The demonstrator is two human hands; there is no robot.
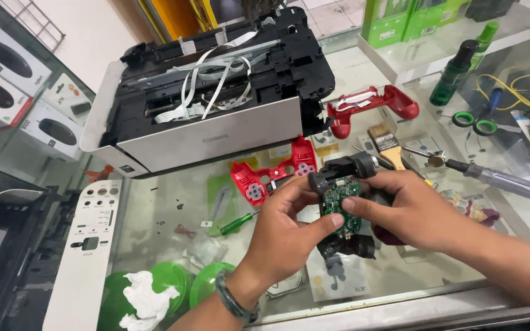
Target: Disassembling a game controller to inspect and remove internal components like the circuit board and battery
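Nearest us, our left hand (289,230) and right hand (409,211) together pinch a green circuit board in its black frame (340,199), held above the glass counter (167,227), near the red controller shell (274,171) and opened printer (210,92).

Left hand (286,230) raised from lower centre, fingers curled inward, thumb up, dark band on wrist. Right hand (409,211) reaching in from right, fingers bent, thumb pressed forward. Hands close together, fingertips nearly meeting.

Both hands grip green circuit board (337,197) in black frame — opened printer (210,92) behind, red shell (271,175) nearby.
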